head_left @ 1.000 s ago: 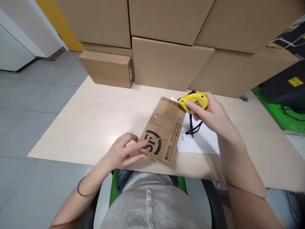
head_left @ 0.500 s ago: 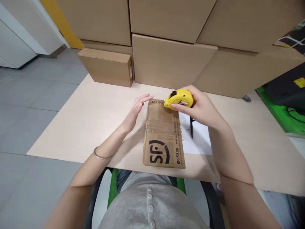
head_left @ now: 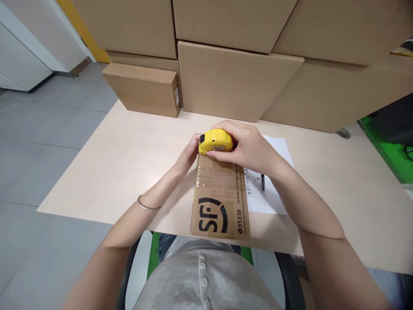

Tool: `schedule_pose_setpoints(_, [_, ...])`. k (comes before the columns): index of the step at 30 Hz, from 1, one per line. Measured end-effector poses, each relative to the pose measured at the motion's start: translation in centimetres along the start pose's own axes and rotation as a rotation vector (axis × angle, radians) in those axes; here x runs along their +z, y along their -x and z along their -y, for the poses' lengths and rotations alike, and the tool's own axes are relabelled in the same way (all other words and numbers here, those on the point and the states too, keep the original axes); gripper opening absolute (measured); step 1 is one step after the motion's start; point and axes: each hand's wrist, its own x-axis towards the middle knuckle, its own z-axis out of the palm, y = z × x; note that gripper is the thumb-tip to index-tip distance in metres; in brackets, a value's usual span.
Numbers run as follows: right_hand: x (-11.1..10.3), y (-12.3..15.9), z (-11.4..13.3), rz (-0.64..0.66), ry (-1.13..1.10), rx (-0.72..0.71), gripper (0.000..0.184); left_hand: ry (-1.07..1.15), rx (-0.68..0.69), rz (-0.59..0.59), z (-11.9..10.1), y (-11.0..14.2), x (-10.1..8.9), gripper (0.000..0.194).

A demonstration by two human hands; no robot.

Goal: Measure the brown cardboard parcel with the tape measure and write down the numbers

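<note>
A yellow tape measure (head_left: 217,139) is in my right hand (head_left: 251,144), fingers wrapped round its case. It sits over the far end of a brown SF Express cardboard box (head_left: 222,181), its mouth at the far left corner. My left hand (head_left: 187,156) is at that same corner, beside the tape's mouth. Its fingers are drawn together, with the tips hidden behind the tape measure, so what they pinch is not visible. The box lies lengthwise towards me, black logo up, near the table's front edge. No drawn-out blade shows.
Right of the box lies a white sheet with handwriting (head_left: 272,202), a black pen (head_left: 263,182) on it. A flat brown carton (head_left: 145,92) stands at the back left, before a wall of stacked cartons (head_left: 232,82). A green surface (head_left: 383,150) borders the table (head_left: 112,172) at right.
The box, tilted in my left hand at first, now lies straight. My right hand brought the tape measure leftwards to its far left corner. My left hand moved from the near corner to there.
</note>
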Motion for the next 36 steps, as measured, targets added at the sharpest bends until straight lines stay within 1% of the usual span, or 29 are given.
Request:
schedule_pose_setpoints(2, [0.1,0.0,0.0,-0.004,-0.011,-0.001,0.024,-0.023,0.051,0.047,0.5,0.5,-0.2,0.069])
schedule_pose_setpoints(4, [0.1,-0.1,0.0,-0.006,-0.028,-0.011,0.023,-0.052,0.064,0.095,0.9,0.9,-0.6,0.072])
schedule_pose_setpoints(7, [-0.2,0.1,-0.4,-0.005,-0.027,-0.020,0.024,-0.081,0.058,0.125,1.1,1.0,-1.0,0.066])
schedule_pose_setpoints(9, [-0.9,0.8,-0.8,-0.006,-0.005,0.003,0.025,-0.117,0.110,0.121,0.9,0.9,-0.9,0.060])
schedule_pose_setpoints(13, [-3.2,3.3,-1.6,-0.012,0.004,0.145,0.029,-0.258,0.300,0.061,0.2,1.1,0.0,0.050])
schedule_pose_setpoints(15, [-4.4,4.7,-2.0,-0.037,-0.019,0.195,0.029,-0.309,0.353,0.049,-0.2,1.2,0.4,0.048])
schedule_pose_setpoints(18, [-5.5,6.4,-2.7,-0.065,-0.043,0.243,0.027,-0.351,0.354,0.051,-0.5,1.2,0.5,0.042])
schedule_pose_setpoints(21, [-5.7,7.2,-3.3,-0.075,-0.087,0.293,0.028,-0.348,0.337,0.047,-0.6,1.3,0.5,0.042])
schedule_pose_setpoints(24, [-5.4,7.3,-3.6,-0.097,-0.089,0.289,0.029,-0.335,0.328,0.040,-0.5,1.3,0.5,0.043])
schedule_pose_setpoints(30, [-5.1,7.4,-3.4,-0.094,-0.062,0.295,0.025,-0.348,0.361,0.020,-0.5,1.5,0.8,0.044])
schedule_pose_setpoints(36, [-5.0,7.7,-3.1,-0.095,-0.067,0.315,0.027,-0.366,0.353,-0.008,-0.1,1.4,0.8,0.046])
